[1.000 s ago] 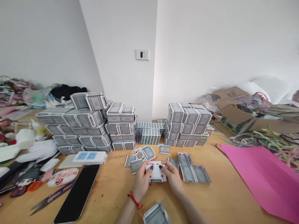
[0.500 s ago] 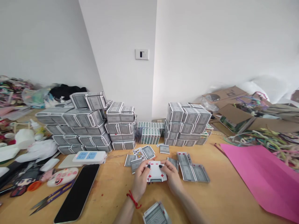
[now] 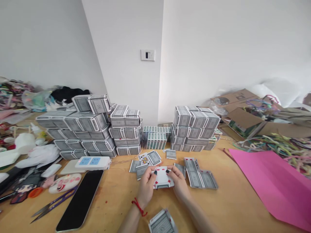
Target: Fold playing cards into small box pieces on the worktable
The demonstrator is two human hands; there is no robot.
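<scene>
Between my two hands is a small bundle of playing cards [image 3: 161, 178], red-marked faces upward, with a strip of patterned card back along its near edge. My left hand [image 3: 146, 183] grips the left side, thumb on top. On the right side my right hand [image 3: 179, 183] pinches it the same way; the fingers beneath are hidden. Just beyond lie loose cards [image 3: 142, 171], some face up, some back up. Folded card pieces [image 3: 199, 176] rest right of my right hand. Close to my forearms sits another folded card piece [image 3: 162, 223].
Box-like blocks folded from cards stand in a left stack [image 3: 80, 129] and a right stack [image 3: 195, 127], with card packs [image 3: 156, 140] between. A phone [image 3: 81, 200], scissors [image 3: 54, 204] and power strip [image 3: 93, 162] lie left. Pink paper [image 3: 272, 184] and a cardboard box [image 3: 252, 121] are right.
Almost nothing differs. Both hands still hold the cards in the same place, the thumbs barely shifted, and the view has moved very slightly.
</scene>
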